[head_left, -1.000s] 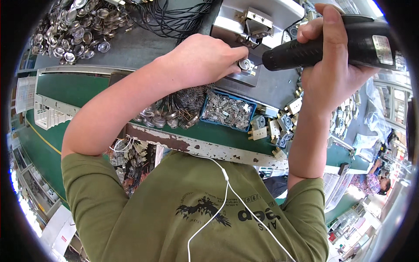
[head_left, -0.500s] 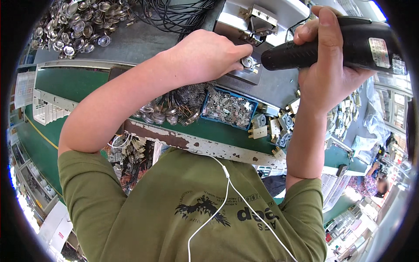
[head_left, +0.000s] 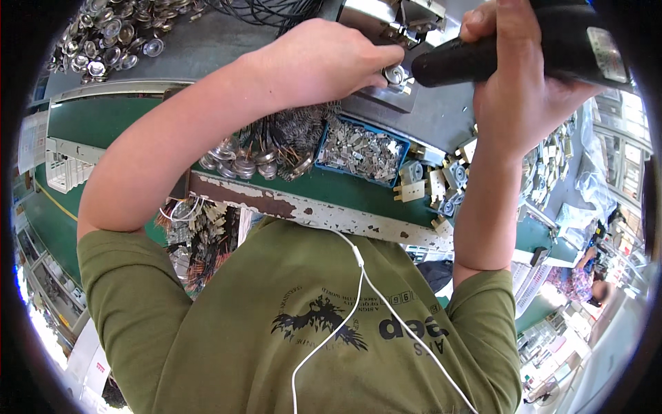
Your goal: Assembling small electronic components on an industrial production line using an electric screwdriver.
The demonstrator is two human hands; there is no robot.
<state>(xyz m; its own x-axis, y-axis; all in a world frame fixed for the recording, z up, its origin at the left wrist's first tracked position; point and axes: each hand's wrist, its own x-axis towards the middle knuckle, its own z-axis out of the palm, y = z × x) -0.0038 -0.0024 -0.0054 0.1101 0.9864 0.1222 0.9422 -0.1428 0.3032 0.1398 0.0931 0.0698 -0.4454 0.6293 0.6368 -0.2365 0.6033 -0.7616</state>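
Grey workbench, small metal part between fingertips of left hand

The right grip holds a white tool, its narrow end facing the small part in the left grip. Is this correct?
The colour is wrong: the head view shows a black tool in the right grip, its narrow end facing the small part in the left grip.
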